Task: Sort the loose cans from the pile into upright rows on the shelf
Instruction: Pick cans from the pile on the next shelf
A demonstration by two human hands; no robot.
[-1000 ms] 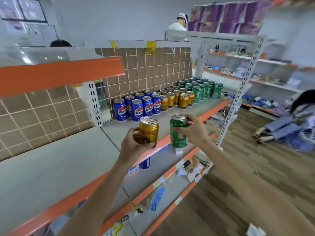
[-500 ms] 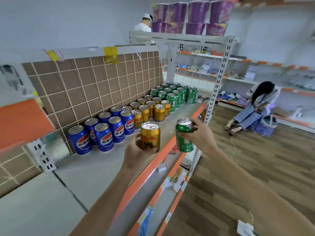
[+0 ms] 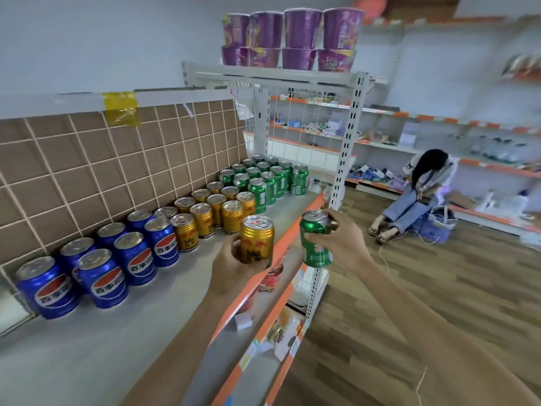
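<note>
Your left hand (image 3: 234, 265) has its grip wrapped round one upright gold metal drink can (image 3: 257, 239), held over the front edge of the grey shelf with the orange lip (image 3: 117, 341). Your right hand (image 3: 341, 244) grips one upright green metal drink can (image 3: 314, 238) just off that lip, above the wooden floor (image 3: 439, 288). The two held cans are near each other but apart.

On the shelf, upright rows run along the brown tiled back panel (image 3: 87, 159): eight blue cola cans (image 3: 102, 278) nearest you, then ten gold cans (image 3: 215, 212), then green cans (image 3: 263, 183), about thirteen, the far ones blurred. Eight purple noodle cups (image 3: 288, 39) sit stacked in two layers on the top rack.
</note>
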